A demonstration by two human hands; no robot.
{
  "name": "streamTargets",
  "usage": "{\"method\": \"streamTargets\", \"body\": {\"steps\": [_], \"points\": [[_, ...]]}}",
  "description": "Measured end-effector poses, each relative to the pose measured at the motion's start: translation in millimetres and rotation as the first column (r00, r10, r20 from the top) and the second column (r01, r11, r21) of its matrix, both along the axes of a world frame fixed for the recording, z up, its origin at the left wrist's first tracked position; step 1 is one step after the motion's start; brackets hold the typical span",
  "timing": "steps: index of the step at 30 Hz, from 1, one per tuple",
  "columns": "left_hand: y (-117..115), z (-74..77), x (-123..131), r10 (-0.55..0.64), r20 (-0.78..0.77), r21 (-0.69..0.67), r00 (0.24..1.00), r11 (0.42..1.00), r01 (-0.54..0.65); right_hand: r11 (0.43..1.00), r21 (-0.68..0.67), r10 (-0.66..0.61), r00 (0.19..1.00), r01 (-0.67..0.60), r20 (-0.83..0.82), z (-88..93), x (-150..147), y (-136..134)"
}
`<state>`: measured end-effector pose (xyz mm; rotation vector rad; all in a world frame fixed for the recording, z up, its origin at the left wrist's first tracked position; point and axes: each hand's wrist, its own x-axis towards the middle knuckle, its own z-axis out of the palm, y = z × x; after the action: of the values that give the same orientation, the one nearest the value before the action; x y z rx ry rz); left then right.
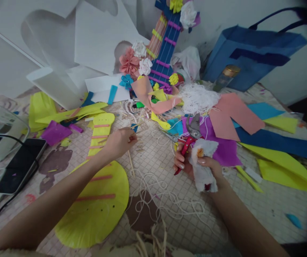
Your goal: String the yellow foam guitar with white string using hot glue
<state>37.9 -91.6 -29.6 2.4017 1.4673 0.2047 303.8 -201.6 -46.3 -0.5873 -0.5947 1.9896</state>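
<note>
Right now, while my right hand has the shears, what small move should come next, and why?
Perhaps bring the left hand to the thin stick: it lies close to that hand, and the right hand holds the red-handled shears.

No text, label, brand, number or sign can be read anywhere on the table [166, 157]. No lettering can be made out on the dark-screened phone [20, 166] at the left, on the red-handled shears [187, 144], or on the gold-capped bottle [224, 79] and blue bag [249, 46] at the far right.
</note>
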Motion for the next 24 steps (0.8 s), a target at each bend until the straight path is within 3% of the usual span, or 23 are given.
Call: {"method": "streamTargets", "body": {"steps": [6,24], "points": [[10.6,-1.4,4.3,0.001,0.030,0.009,1.000,1.000,-0.001,1.000,0.007,-0.012,1.000,0.012,0.015,2.2,-0.1,-0.3],[0.5,-6.2,-2.5,-0.008,0.033,-0.011,0.999,1.000,0.008,1.000,0.018,-0.017,0.999,0.017,0.028,-0.3,-0.2,-0.9]]}}
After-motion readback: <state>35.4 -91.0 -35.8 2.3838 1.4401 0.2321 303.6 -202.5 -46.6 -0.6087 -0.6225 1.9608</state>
